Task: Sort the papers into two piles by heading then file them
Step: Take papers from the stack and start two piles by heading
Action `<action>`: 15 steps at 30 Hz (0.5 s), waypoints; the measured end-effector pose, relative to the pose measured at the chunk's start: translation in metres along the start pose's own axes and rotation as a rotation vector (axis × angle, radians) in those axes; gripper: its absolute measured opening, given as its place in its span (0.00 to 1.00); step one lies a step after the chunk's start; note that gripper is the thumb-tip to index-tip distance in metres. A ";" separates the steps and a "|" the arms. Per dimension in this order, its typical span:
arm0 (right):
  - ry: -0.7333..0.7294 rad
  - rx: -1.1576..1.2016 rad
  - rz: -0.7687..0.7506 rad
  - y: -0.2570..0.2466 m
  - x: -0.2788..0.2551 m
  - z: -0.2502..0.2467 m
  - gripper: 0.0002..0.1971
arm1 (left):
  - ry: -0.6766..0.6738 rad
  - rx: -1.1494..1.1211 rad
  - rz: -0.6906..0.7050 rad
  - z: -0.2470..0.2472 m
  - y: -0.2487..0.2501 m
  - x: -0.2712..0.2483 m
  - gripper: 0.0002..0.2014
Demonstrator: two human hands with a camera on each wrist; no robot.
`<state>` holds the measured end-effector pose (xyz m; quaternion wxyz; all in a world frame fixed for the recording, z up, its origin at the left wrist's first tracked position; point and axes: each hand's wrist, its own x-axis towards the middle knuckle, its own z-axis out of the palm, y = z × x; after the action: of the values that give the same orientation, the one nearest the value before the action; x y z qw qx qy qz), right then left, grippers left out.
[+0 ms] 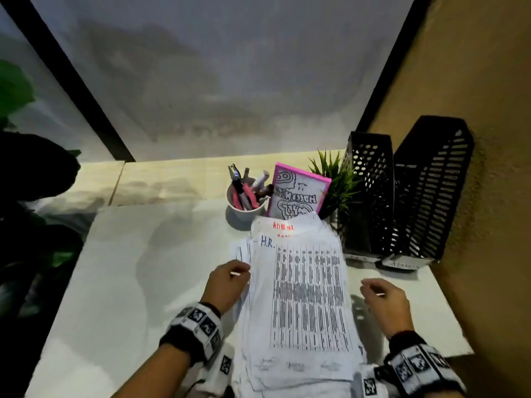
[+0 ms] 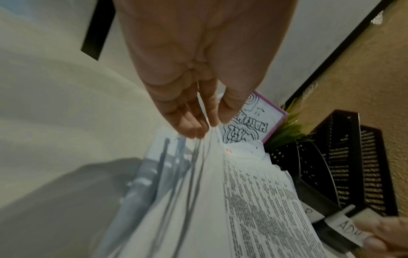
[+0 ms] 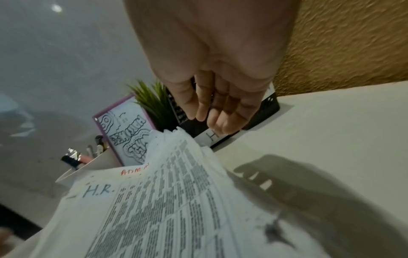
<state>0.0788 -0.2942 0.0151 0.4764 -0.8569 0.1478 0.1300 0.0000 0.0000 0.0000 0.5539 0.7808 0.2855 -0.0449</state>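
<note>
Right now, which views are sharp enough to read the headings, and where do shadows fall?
Head view: H.R. sheet readable, table edges smeared. Left wrist: left hand and sheet edges blurred. Right wrist: headings legible, right hand casts a hard shadow on the table.

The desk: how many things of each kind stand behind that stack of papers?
Black file holders: 2, one beside the other
White cup of pens: 1
Pink-framed picture: 1
Small green plant: 1
Total: 5

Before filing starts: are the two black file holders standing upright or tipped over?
Upright. Both black file holders stand on the table against the wall, labelled ends forward.
</note>
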 end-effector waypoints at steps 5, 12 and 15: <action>-0.007 -0.092 -0.037 0.001 0.020 0.032 0.12 | 0.146 0.043 -0.023 0.029 0.009 0.025 0.12; 0.108 -0.110 0.070 0.008 0.033 0.054 0.23 | 0.195 0.122 -0.084 0.048 0.004 0.037 0.24; 0.144 -0.108 0.106 0.007 0.035 0.061 0.16 | 0.201 0.195 -0.104 0.050 -0.001 0.043 0.27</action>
<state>0.1036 -0.2499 -0.0345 0.4101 -0.8794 0.2196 0.1008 0.0474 -0.0277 -0.0369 0.4409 0.8156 0.3741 -0.0226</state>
